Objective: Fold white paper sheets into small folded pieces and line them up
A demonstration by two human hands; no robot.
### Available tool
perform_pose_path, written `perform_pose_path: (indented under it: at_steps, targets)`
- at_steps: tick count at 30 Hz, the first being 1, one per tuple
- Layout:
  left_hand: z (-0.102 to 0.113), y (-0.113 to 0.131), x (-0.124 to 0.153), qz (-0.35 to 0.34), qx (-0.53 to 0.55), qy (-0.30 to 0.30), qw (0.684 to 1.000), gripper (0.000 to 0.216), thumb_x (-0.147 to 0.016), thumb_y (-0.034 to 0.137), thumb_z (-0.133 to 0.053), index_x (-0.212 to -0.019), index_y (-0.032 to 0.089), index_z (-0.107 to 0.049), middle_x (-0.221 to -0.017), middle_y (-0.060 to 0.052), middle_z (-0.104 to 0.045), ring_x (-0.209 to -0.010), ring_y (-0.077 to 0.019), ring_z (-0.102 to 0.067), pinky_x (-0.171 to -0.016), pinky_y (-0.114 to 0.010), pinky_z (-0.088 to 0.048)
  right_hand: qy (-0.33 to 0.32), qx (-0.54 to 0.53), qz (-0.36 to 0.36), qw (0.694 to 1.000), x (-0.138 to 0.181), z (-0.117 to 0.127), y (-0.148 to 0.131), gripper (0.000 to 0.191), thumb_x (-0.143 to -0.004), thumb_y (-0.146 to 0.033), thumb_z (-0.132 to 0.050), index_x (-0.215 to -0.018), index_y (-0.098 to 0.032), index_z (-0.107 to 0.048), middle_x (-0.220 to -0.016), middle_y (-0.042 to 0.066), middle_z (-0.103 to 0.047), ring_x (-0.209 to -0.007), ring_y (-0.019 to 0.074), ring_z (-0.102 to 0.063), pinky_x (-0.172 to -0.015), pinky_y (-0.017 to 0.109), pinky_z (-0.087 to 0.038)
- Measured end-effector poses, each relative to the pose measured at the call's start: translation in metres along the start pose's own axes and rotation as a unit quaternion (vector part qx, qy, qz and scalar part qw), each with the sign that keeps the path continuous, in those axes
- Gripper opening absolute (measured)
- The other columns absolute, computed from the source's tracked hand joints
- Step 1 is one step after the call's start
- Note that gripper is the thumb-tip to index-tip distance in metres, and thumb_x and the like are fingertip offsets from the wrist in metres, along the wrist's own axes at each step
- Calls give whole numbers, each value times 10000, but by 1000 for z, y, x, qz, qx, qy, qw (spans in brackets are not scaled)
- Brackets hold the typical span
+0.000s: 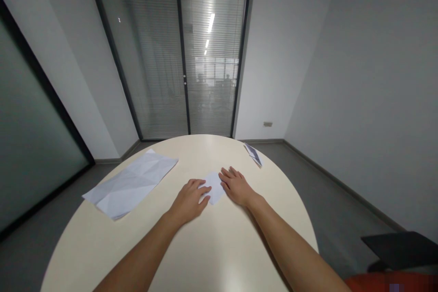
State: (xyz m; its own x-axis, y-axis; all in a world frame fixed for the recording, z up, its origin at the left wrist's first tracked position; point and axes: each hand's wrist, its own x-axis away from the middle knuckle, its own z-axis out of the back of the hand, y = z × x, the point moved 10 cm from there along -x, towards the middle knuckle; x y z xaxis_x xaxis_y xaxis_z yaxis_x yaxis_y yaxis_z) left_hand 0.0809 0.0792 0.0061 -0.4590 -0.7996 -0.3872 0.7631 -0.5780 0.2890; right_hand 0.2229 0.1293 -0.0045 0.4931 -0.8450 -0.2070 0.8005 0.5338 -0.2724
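Observation:
A small piece of white paper [215,188] lies flat on the round cream table [205,255], between my two hands. My left hand [190,198] rests at its left edge, fingers apart and partly over the paper. On the right edge lies my right hand [237,185], palm down with the fingers stretched out. Parts of the paper are hidden beneath the fingers of both hands.
To the left, large creased white sheets [133,182] lie near the table's edge. A small folded paper piece [253,154] with a dark face sits at the back right edge. A black chair part [400,248] stands at the lower right.

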Motion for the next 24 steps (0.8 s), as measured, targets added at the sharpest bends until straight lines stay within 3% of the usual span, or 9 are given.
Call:
perform_pose_path:
  at_steps: [4, 7, 10, 16, 24]
  targets:
    - [4, 1, 0, 13, -13, 1, 1000, 310, -921, 315, -578, -1201, 265, -699, -1268, -89, -646, -1186, -276, -537, -1035, -466, -457, 30, -18, 61, 998, -3, 15, -21, 363, -954, -238, -498, -1278, -206, -658, -1281, 132, -640, -1200, 281, -534, -1024, 434, -407]
    - [6, 2, -1, 22, -17, 7, 1000, 295, -926, 301, -568, -1186, 258, -702, -1248, -90, -652, -1163, -275, -551, -1024, -469, -458, 9, -80, 99, 992, -2, 15, -31, 313, -936, -236, -538, -1201, -210, -702, -1125, 98, -696, -1057, 232, -596, -959, 360, -443]
    - [5, -1, -2, 33, -21, 12, 999, 280, -927, 279, -560, -1159, 241, -712, -1224, -89, -661, -1145, -272, -559, -1017, -464, -461, 0, -110, 114, 987, 1, 14, -32, 313, -903, -299, -618, -1189, -207, -706, -1131, 90, -701, -1062, 234, -600, -963, 354, -441]
    - [5, -5, -2, 40, -6, 24, 999, 268, -915, 289, -575, -1129, 227, -723, -1202, -88, -667, -1125, -265, -562, -1007, -446, -477, 7, -69, 110, 991, 2, 13, -36, 566, -821, -502, -712, -1291, -196, -649, -1211, 133, -657, -1109, 282, -575, -993, 411, -423]
    - [5, -6, -2, 38, 14, 32, 999, 263, -899, 286, -597, -1119, 230, -730, -1178, -90, -676, -1142, -265, -566, -1032, -446, -471, -34, -82, 107, 990, 4, 9, -37, 777, -711, -618, -778, -1362, -233, -599, -1230, 134, -625, -1151, 310, -543, -1016, 450, -404]
